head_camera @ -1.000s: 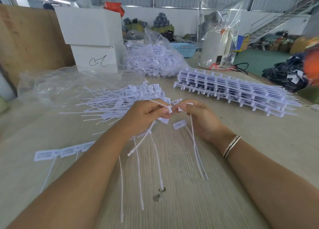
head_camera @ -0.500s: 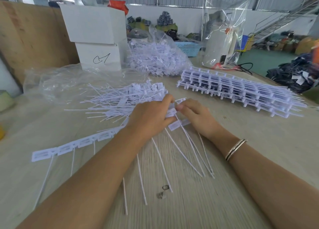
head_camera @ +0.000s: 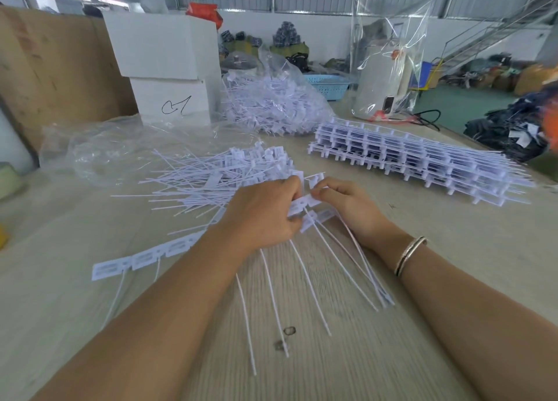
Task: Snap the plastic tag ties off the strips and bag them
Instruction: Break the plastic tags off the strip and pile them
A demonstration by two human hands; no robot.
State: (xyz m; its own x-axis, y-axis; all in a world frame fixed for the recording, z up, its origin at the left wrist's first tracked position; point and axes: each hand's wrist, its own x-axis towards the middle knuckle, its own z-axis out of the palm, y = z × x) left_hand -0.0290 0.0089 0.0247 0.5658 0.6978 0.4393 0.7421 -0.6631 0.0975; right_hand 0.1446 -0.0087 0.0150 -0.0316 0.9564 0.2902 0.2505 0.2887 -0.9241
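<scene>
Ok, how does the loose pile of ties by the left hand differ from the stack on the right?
The loose pile is single ties lying scattered at crossing angles; the stack is whole strips, still joined, layered in neat rows. The pile spreads low and flat; the stack stands taller and blockier. Both are white plastic, lying unbagged on the table.

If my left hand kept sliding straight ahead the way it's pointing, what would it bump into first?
Probably the loose pile of snapped-off white plastic tag ties lying just beyond the left hand, which grips a strip of white tags. The stack of white strips lies off to the right, though depth is unclear.
</scene>
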